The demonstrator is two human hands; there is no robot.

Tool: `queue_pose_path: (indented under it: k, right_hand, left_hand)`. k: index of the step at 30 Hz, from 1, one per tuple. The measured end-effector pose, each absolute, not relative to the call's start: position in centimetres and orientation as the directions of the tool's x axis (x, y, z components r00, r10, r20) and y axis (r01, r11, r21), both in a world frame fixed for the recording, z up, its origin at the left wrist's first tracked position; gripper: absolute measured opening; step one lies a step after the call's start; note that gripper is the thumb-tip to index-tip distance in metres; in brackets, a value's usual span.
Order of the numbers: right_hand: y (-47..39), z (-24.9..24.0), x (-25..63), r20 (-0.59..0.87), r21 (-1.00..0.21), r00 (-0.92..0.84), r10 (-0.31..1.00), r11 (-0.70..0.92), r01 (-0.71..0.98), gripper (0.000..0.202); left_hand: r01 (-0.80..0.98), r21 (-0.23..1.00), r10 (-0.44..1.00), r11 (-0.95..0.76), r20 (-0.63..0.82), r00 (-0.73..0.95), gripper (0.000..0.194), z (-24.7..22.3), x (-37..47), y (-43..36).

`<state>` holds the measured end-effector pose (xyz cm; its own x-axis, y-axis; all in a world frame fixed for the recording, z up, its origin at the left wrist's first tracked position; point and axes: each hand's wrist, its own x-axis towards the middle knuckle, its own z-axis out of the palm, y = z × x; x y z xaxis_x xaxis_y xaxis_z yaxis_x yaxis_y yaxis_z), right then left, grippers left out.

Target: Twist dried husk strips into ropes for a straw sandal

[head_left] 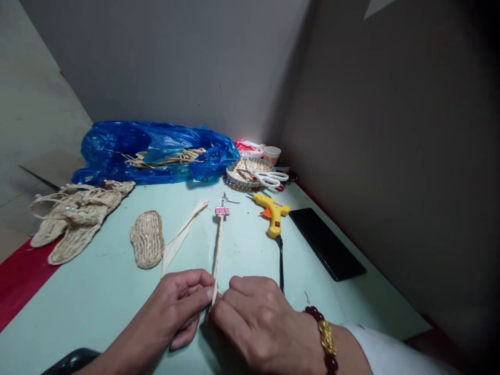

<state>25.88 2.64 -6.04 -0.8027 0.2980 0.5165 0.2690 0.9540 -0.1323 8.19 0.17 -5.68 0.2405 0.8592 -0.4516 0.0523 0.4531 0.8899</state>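
From afar, I pinch a pale braid (219, 239) between left hand (183, 304) and right hand (255, 315), plaited from pink clip (222, 211) to grip, the strands there apparently unfinished.

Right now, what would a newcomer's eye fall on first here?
The blue bag across the back left probably draws the eye first, then the yellow glue gun right of centre. In front, the left hand and right hand hold a pale strip, a pink clip at its far end.
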Motion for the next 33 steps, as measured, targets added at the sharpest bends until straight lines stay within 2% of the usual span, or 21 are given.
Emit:
queue_pose_path:
  k: [4,6,7,10,11,13,15,17,20,22,25,27,30,33]
  right_hand:
    - [2.7,-6.0,25.9,0.513,-0.052,-0.829,0.224,0.972,0.231,0.028]
    - [2.6,-5.7,26.0,0.509,-0.132,-0.811,0.288,0.957,0.257,0.025]
    - [2.6,-5.5,26.1,0.512,-0.227,-0.777,0.367,0.93,0.289,0.023]
    - [2.9,-4.8,26.3,0.405,-0.602,-0.584,0.704,0.685,0.409,0.018]
    - [3.1,-4.6,26.4,0.312,-0.704,-0.547,0.777,0.575,0.416,0.018]
    - [3.4,-4.4,26.5,0.118,-0.836,-0.572,0.812,0.392,0.384,0.019]
    - [3.8,-4.5,26.4,-0.013,-0.917,-0.645,0.764,0.248,0.311,0.021]
    - [4.0,-4.7,26.1,-0.07,-0.971,-0.657,0.75,0.099,0.216,0.024]
    - [4.1,-5.0,25.6,-0.14,-0.99,-0.626,0.767,-0.116,0.08,0.027]
    - [4.1,-5.0,25.3,-0.182,-0.979,-0.6,0.779,-0.199,0.039,0.029]
    - [4.0,-5.2,25.3,-0.205,-0.972,-0.591,0.78,-0.232,0.031,0.025]
    - [3.7,-5.4,25.3,-0.191,-0.98,-0.581,0.791,-0.182,0.075,0.018]
    - [3.3,-5.4,25.4,-0.132,-0.974,-0.53,0.838,-0.01,0.226,0.012]
    - [2.9,-5.3,25.3,-0.045,-0.949,-0.496,0.867,0.118,0.291,0.014]
  left_hand:
    - [-0.05,0.884,0.865,0.464,-0.44,0.243,0.027,-6.3,8.1,-0.3]
    - [-0.035,0.893,0.874,0.448,-0.429,0.229,0.028,-6.3,8.1,-0.2]
    - [-0.021,0.897,0.876,0.441,-0.425,0.227,0.03,-6.3,8.1,-0.2]
    - [0.003,0.9,0.872,0.435,-0.422,0.246,0.033,-5.8,8.2,0.1]
    - [0.012,0.9,0.871,0.436,-0.426,0.245,0.033,-5.6,8.2,0.1]
    - [0.054,0.901,0.877,0.431,-0.432,0.213,0.031,-5.3,8.2,0.1]
    - [0.126,0.909,0.895,0.397,-0.414,0.169,0.028,-5.1,8.2,-0.1]
    - [0.212,0.919,0.921,0.331,-0.364,0.14,0.029,-4.8,8.3,-0.4]
    - [0.331,0.91,0.95,0.25,-0.297,0.1,0.031,-4.7,8.6,-1.0]
    - [0.398,0.892,0.962,0.213,-0.264,0.077,0.031,-4.7,8.7,-1.3]
    - [0.481,0.868,0.979,0.121,-0.185,0.087,0.034,-5.2,8.7,-1.5]
    - [0.554,0.832,0.989,0.033,-0.107,0.102,0.036,-5.6,8.4,-1.6]
    - [0.667,0.721,0.983,-0.185,0.126,0.137,0.033,-6.3,7.8,-2.0]
    - [0.717,0.529,0.884,-0.453,0.371,0.285,0.026,-6.9,7.4,-2.4]
